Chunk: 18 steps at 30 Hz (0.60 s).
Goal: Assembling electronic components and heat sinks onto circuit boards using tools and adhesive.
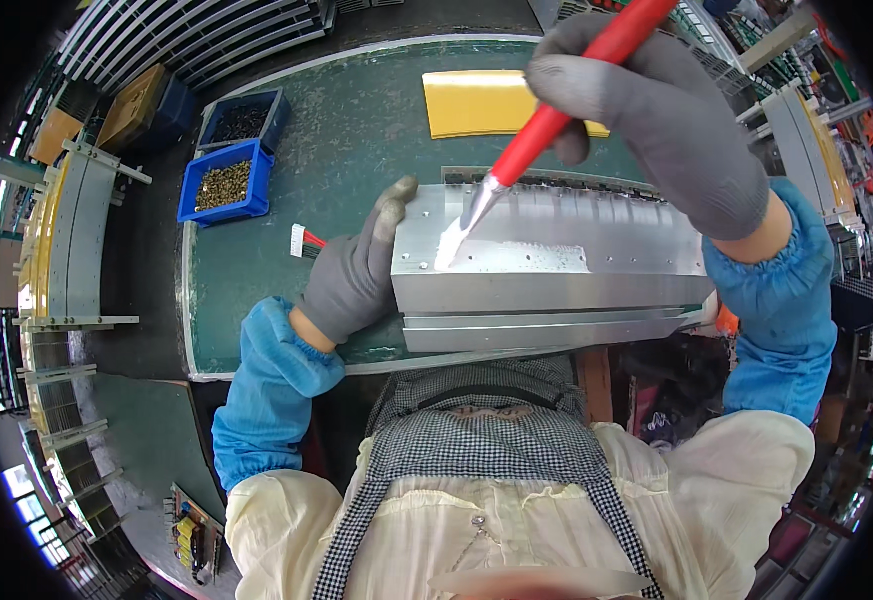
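Note:
A grey-gloved right hand, my right hand (657,120), grips a red-handled paintbrush (542,125) with a metal ferrule. Its pale bristles touch the flat top of a silver aluminium housing (647,240) near the left end. White paste (447,245) lies under the tip, and a thin whitish smear runs along the face to the right. My left hand (352,270), also gloved, holds the left end of the housing, thumb and fingers along its edge. Beside that hand lies a white connector (299,240) with red and black wires. Dark components line the housing's far side.
A yellow sheet (467,105) lies on the green tabletop (347,110) beyond the housing. At the left stand a blue bin (190,200) of brass-coloured small parts and another bin (279,115) of black ones. The table's near edge runs close to my body.

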Each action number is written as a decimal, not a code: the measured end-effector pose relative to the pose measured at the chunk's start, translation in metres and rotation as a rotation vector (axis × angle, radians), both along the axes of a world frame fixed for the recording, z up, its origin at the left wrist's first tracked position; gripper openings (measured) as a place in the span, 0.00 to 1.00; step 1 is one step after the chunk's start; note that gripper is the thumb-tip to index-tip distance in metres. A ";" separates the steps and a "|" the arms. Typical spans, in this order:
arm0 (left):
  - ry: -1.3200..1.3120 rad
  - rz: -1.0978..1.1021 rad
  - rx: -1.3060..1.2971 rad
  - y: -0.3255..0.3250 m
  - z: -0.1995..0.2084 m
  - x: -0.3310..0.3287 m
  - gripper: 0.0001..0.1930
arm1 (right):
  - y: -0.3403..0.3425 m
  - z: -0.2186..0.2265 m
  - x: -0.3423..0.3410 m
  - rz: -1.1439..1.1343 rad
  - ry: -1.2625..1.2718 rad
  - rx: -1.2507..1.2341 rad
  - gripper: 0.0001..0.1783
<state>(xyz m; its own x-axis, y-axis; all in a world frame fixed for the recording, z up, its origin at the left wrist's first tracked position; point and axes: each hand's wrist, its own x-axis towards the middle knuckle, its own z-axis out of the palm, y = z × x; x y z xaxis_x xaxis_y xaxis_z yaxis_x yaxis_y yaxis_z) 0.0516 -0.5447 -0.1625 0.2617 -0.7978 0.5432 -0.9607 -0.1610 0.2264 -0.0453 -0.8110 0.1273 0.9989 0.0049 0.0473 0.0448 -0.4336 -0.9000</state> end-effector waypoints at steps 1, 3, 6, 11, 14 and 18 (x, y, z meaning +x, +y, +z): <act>0.002 0.001 0.000 -0.002 -0.001 0.001 0.53 | 0.003 0.000 0.001 -0.008 0.015 0.004 0.18; 0.007 -0.002 -0.001 0.000 -0.001 0.004 0.53 | 0.007 -0.003 0.000 -0.034 0.014 -0.023 0.18; 0.017 -0.007 -0.001 -0.008 -0.006 0.002 0.53 | -0.005 -0.002 -0.002 -0.022 0.067 -0.035 0.17; 0.034 -0.014 0.004 -0.002 -0.014 0.006 0.54 | -0.043 0.005 -0.011 -0.009 0.172 -0.119 0.14; 0.039 -0.016 0.005 0.001 -0.016 0.008 0.54 | -0.061 0.008 -0.017 0.002 0.224 -0.162 0.14; 0.039 -0.010 0.003 0.003 -0.016 0.007 0.54 | -0.055 0.014 -0.019 -0.040 0.238 -0.183 0.16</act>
<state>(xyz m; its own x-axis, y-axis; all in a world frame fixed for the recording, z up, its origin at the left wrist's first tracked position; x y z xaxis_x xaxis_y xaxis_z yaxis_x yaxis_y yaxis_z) 0.0584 -0.5417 -0.1783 0.2746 -0.8020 0.5304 -0.9527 -0.1522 0.2631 -0.0647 -0.8658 0.1408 0.9814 -0.0477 -0.1860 -0.1782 -0.5870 -0.7898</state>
